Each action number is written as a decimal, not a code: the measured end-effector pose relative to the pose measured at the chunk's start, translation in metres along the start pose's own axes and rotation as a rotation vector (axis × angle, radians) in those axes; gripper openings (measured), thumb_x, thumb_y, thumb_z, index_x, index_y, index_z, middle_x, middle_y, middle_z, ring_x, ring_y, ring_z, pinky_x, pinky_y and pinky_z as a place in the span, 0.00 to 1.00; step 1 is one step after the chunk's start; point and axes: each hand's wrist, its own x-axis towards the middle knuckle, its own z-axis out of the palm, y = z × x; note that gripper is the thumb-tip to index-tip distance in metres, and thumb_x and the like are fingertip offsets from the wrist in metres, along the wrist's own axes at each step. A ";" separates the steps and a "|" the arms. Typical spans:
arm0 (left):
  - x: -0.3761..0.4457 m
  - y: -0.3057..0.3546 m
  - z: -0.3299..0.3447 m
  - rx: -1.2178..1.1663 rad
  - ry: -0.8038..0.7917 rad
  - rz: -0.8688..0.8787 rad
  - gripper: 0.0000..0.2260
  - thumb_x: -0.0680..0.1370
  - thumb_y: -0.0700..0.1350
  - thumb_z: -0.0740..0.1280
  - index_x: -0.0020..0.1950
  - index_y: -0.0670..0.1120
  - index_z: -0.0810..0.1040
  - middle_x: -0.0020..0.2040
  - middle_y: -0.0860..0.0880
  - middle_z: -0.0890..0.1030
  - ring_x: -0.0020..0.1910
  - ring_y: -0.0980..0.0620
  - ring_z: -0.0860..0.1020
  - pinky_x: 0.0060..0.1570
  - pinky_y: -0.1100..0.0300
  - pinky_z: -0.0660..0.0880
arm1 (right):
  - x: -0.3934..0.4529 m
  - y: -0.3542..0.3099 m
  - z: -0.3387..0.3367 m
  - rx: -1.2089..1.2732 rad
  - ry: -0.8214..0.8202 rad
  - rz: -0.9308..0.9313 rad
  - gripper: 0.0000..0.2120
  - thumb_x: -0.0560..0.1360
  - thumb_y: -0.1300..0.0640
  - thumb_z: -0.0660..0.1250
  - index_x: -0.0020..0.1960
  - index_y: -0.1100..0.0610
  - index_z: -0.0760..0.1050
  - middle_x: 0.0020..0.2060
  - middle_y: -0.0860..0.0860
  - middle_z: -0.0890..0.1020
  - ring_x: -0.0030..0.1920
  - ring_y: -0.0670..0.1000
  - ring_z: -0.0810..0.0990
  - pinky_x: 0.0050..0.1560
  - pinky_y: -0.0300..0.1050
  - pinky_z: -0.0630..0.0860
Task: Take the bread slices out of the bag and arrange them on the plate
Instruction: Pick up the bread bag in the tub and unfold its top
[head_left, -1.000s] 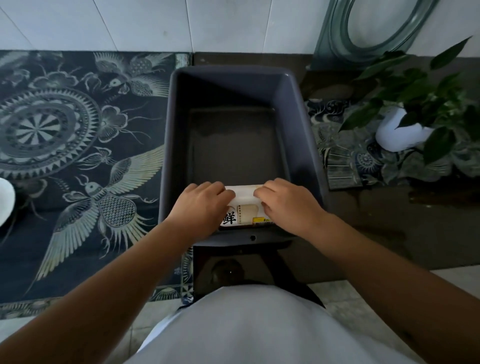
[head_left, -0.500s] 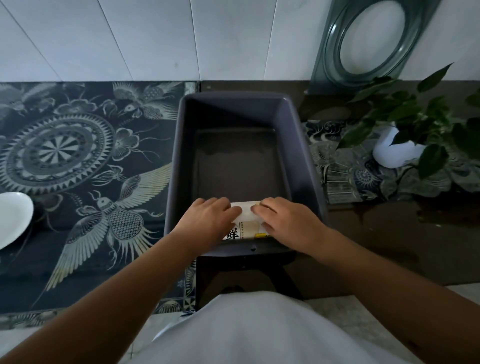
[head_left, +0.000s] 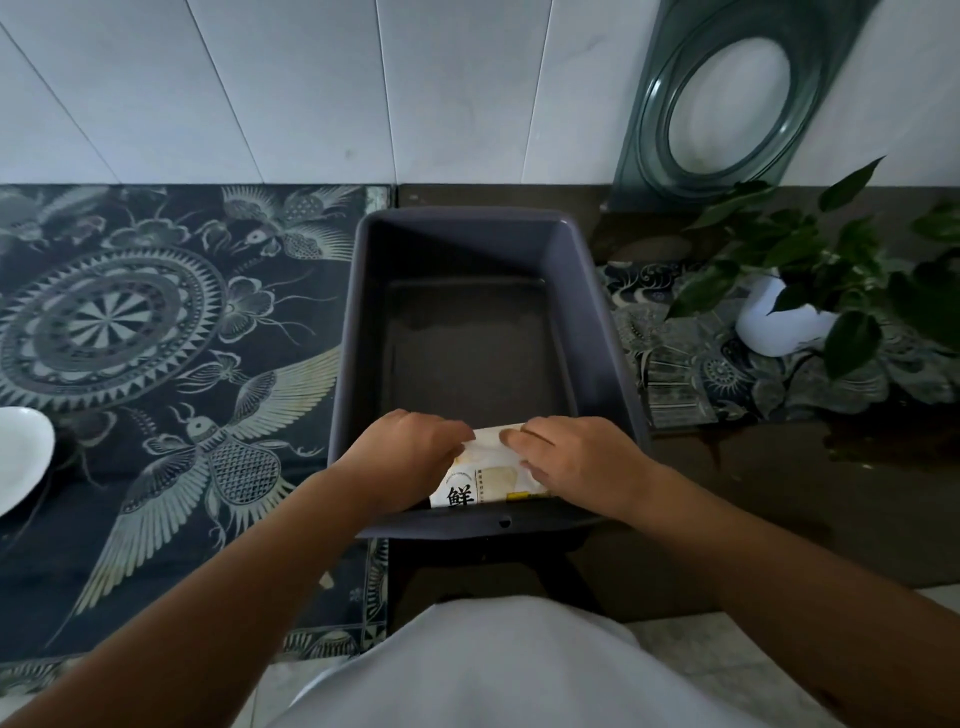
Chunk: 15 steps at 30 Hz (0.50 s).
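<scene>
- Bread bag (head_left: 485, 475): a white and yellow printed packet with a large black character on it, lying at the near end of a deep dark grey bin (head_left: 597, 332), close against the wall nearest the person.
- Both bare hands reach down into the bin and rest on top of the packet.
- The left hand (head_left: 402, 457) covers the packet's left end, fingers curled down over it in a grip.
- The right hand (head_left: 576, 460) covers the right end, fingers curled inward and pinching the packet's top edge.
- The fingertips of the two hands nearly meet over the middle of the packet.
- The slices themselves cannot be made out through the wrapper.
- Other than the packet, only the bin's bare dark floor shows.
- A white plate (head_left: 21, 462) lies far to the left, cut off by the picture's edge, on a dark cloth (head_left: 156, 322) printed with birds and a round medallion.
- A leafy green plant (head_left: 831, 265) in a white pot stands to the right, well apart from the bin.
- White wall tiles run along the back.
</scene>
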 end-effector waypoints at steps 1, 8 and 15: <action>0.001 0.000 -0.001 0.004 -0.012 -0.016 0.10 0.80 0.44 0.59 0.56 0.50 0.77 0.47 0.51 0.84 0.45 0.49 0.81 0.43 0.58 0.71 | 0.002 0.001 0.000 -0.003 -0.006 -0.001 0.18 0.72 0.59 0.67 0.61 0.60 0.77 0.45 0.54 0.84 0.39 0.54 0.83 0.29 0.50 0.79; -0.004 0.000 0.003 0.157 0.080 0.116 0.12 0.73 0.51 0.69 0.54 0.49 0.75 0.41 0.50 0.81 0.39 0.48 0.79 0.38 0.52 0.74 | 0.009 0.002 -0.004 0.049 -0.038 0.002 0.17 0.73 0.57 0.63 0.60 0.61 0.78 0.42 0.54 0.85 0.39 0.53 0.84 0.30 0.49 0.80; -0.009 -0.004 -0.003 -0.086 0.202 0.161 0.05 0.75 0.43 0.69 0.49 0.45 0.80 0.42 0.48 0.81 0.40 0.48 0.78 0.38 0.53 0.75 | 0.015 0.002 -0.015 0.206 -0.082 0.157 0.17 0.75 0.59 0.65 0.62 0.55 0.79 0.43 0.54 0.86 0.40 0.56 0.85 0.35 0.52 0.82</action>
